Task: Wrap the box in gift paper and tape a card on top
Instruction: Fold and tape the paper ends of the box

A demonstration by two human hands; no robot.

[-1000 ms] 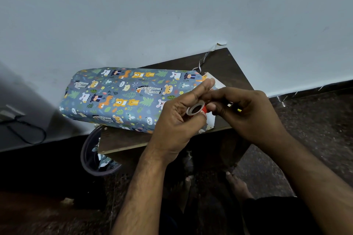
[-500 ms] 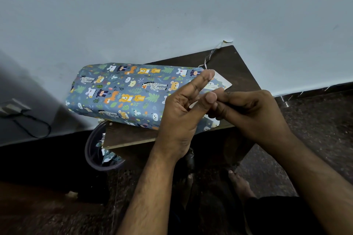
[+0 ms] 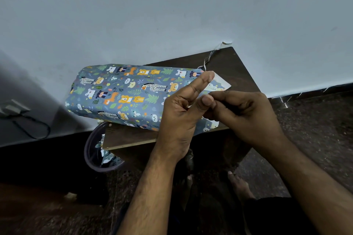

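Just above the table (image 3: 236, 66) edge, both hands meet over the right end of the box (image 3: 122, 93). Left hand (image 3: 181, 112) is palm-up w/ index finger stretched out toward the card (image 3: 219, 83), thumb raised beside it; fingers look mostly straight and it holds nothing that shows. Right hand (image 3: 244, 114) has fingers curled, tips bunched together and touching the left thumb tip; whatever they pinch is too small or hidden to make out, so can't tell what the grip is on.

The box, already wrapped in blue-grey paper w/ animals & leaves, lies flat on the table, running from under the hands out to the left, its far-left end overhanging the table edge. The card, pale w/ small print, sits just beyond the left index fingertip, at the box's right end; can't tell if it rests on the box top or on the table beside it. A thin strip of ribbon (image 3: 209, 58) trails from beyond the card toward the wall (image 3: 172, 14).

Below and left of the left wrist, a dark bin (image 3: 89, 150) w/ paper scraps stands on the floor. Bare feet (image 3: 238, 185) show under the wrists. A cable (image 3: 34, 129) lies well to the left by the wall.
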